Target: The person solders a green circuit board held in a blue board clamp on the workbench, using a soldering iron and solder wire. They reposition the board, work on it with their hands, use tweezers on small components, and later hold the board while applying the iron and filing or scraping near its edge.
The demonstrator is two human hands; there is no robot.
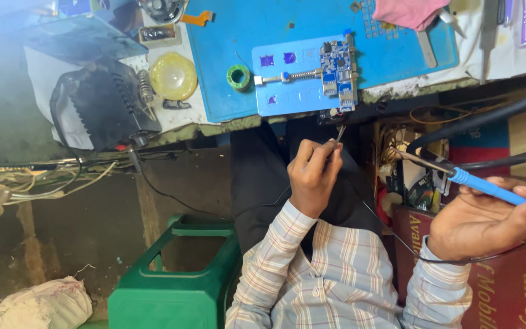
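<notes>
The soldering iron (pixel 488 187) runs off the right edge, so its back end is cut off. What the tweezers (pixel 339 135) pinch is too small to tell. The parts on the circuit board (pixel 338 73) are too small to make out. The pink cloth (pixel 409 11) is cut by the top edge, and the upper left corner is washed out by glare.

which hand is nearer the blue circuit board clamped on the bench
Left. The left hand, pinching tweezers, sits just below the blue circuit board; the right hand, gripping a blue-handled soldering iron, is farther right and lower.
</notes>
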